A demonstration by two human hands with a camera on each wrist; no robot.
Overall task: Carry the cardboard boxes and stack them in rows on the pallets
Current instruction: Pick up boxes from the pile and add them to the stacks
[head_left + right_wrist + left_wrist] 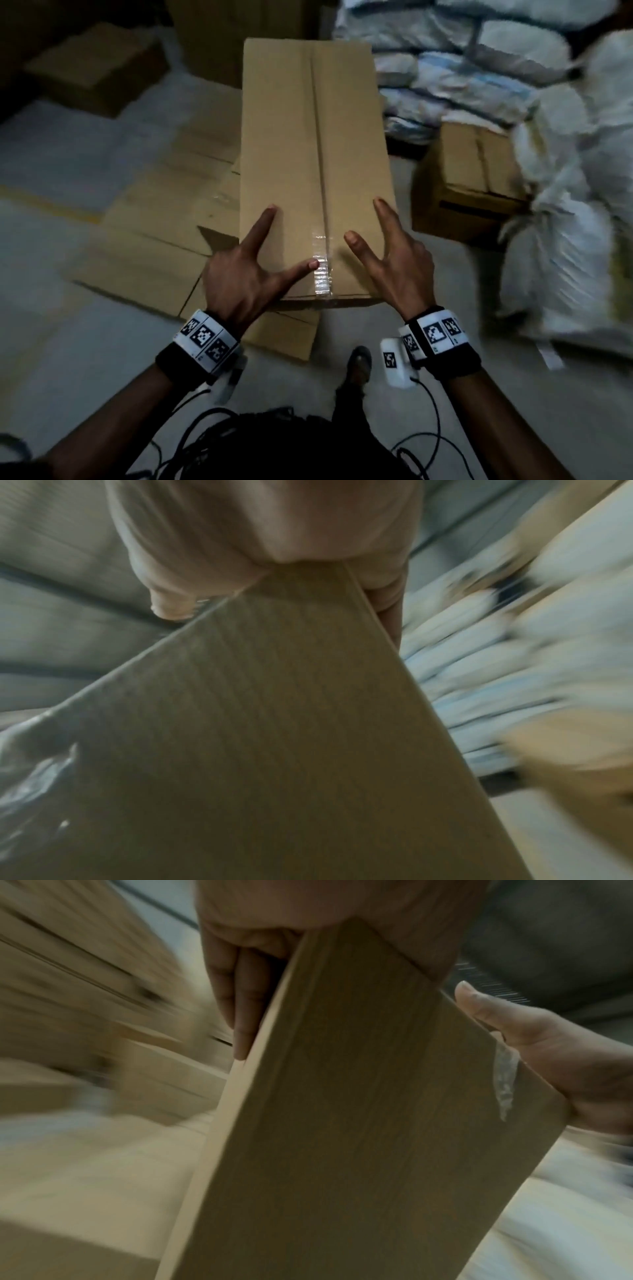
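A long cardboard box sealed with clear tape along its top seam is held off the floor, its length pointing away from me. My left hand grips its near left corner, with thumb and forefinger spread on the top. In the left wrist view the other fingers lie down the box's left side. My right hand grips the near right corner the same way. The right wrist view shows the palm against the box edge.
Flattened cardboard sheets lie on the floor under and left of the box. A smaller box sits on the floor at right against piled white sacks. Further boxes stand at the back left. My foot is below the box.
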